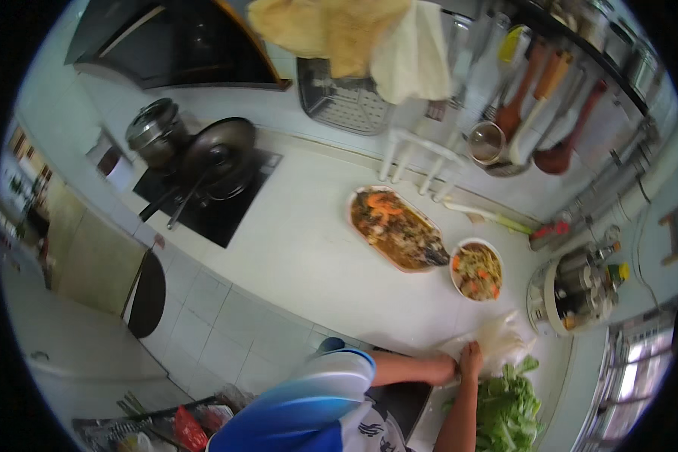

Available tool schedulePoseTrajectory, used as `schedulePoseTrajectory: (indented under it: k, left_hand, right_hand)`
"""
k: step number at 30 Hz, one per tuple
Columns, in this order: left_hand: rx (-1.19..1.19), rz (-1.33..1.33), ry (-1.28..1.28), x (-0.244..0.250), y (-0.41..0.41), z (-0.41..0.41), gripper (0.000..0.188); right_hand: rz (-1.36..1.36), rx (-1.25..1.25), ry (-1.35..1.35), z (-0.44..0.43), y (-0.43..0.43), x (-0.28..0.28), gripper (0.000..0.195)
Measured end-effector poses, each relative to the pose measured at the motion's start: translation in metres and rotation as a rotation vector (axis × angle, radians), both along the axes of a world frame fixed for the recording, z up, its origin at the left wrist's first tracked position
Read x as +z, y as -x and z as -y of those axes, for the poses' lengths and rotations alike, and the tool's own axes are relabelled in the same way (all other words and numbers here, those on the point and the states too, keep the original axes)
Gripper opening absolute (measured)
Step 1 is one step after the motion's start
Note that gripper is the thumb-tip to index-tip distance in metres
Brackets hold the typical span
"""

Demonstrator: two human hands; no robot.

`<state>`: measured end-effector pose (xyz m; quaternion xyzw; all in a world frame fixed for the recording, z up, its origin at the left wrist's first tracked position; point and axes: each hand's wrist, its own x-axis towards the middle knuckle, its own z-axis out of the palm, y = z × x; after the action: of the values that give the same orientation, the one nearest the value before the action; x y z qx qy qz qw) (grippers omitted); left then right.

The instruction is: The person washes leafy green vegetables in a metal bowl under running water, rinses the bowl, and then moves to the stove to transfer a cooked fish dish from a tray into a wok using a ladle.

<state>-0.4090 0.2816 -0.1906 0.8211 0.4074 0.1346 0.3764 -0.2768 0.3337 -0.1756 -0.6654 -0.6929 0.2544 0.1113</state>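
My left hand [444,369] and my right hand [470,357] are close together at the front right of the white counter [311,237]. Both hands are closed on a thin, translucent plastic bag [500,342], which spreads out beyond my fingers. The fingers of my left hand are blurred and partly hidden. A bunch of leafy greens [508,404] lies right beside my right forearm. Farther up the counter are a bowl of cooked food with orange pieces [477,271] and an oblong platter with a cooked fish in brown sauce [395,229].
A black cooktop [214,226] at left carries a wok [220,150] and a lidded steel pot [158,133]. Ladles and spatulas hang from a wall rail, a wooden spoon [511,116] among them. A round container [542,299] with jars stands at right, near a barred window [627,373].
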Motion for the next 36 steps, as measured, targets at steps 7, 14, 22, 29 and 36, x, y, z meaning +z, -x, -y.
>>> schedulePoseTrajectory:
  k: [7, 14, 22, 29, 36]
  left_hand:
    - [0.311, 0.284, 0.315, 0.044, 0.226, 0.169, 0.038]
    - [0.917, 0.043, 0.543, -0.002, 0.426, 0.334, 0.050]
    - [1.084, 0.095, 0.435, 0.010, 0.619, 0.416, 0.054]
    - [1.505, 0.188, 0.220, 0.083, 0.789, 0.458, 0.045]
    - [1.854, 0.359, 0.085, 0.094, 0.837, 0.575, 0.039]
  right_hand:
    - [-0.049, -0.031, 0.209, 0.001, 0.013, 0.026, 0.032]
    - [-0.246, 0.104, -0.304, 0.016, 0.081, 0.090, 0.029]
    - [-0.649, 0.426, -0.163, 0.097, 0.417, 0.218, 0.018]
    - [-0.609, 0.617, -0.139, 0.104, 0.588, 0.278, 0.017]
    - [-0.696, 0.897, -0.113, 0.119, 0.761, 0.319, 0.019]
